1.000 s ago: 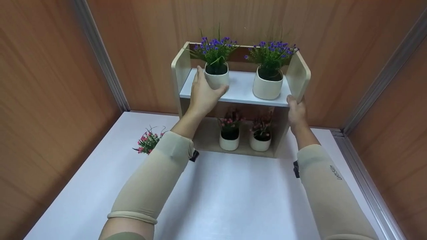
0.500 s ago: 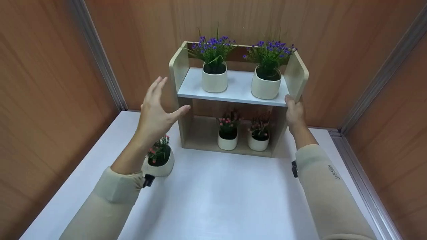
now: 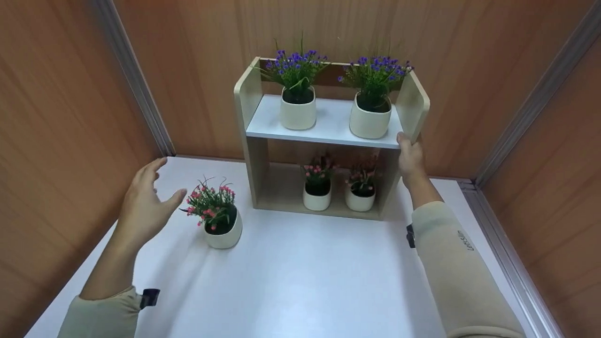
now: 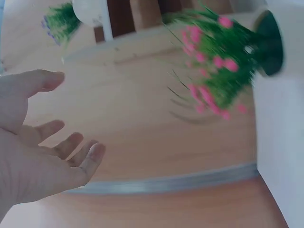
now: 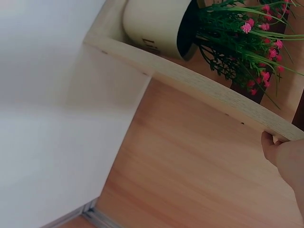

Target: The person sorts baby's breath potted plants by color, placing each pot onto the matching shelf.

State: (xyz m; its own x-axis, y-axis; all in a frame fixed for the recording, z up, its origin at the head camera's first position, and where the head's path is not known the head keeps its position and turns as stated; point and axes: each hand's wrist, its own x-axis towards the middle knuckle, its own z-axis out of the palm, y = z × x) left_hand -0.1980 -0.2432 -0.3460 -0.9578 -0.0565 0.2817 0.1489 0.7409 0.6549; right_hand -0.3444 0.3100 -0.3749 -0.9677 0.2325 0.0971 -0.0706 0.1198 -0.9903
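Note:
A small two-tier wooden shelf (image 3: 324,142) stands against the back wall. My right hand (image 3: 411,157) holds its right side panel (image 5: 199,90), thumb at the front edge and fingers against the outer face. On the table left of the shelf is a potted plant with pink flowers (image 3: 222,230). Just left of that plant my left hand (image 3: 148,202) hovers with nothing in it, fingers spread and thumb apart, as the left wrist view also shows. Two potted plants with purple flowers, one left (image 3: 298,110) and one right (image 3: 370,119), sit on the white upper board.
Two pink-flowered pots, one (image 3: 317,197) beside the other (image 3: 360,199), stand on the lower tier toward its right. Wood-grain panels (image 3: 56,141) with metal corner strips (image 3: 141,84) enclose the white table (image 3: 300,272) at the back and both sides.
My left hand has let go of the left purple-flowered pot on the upper board and swung down and left, past the pink-flowered pot. My right hand stays on the shelf.

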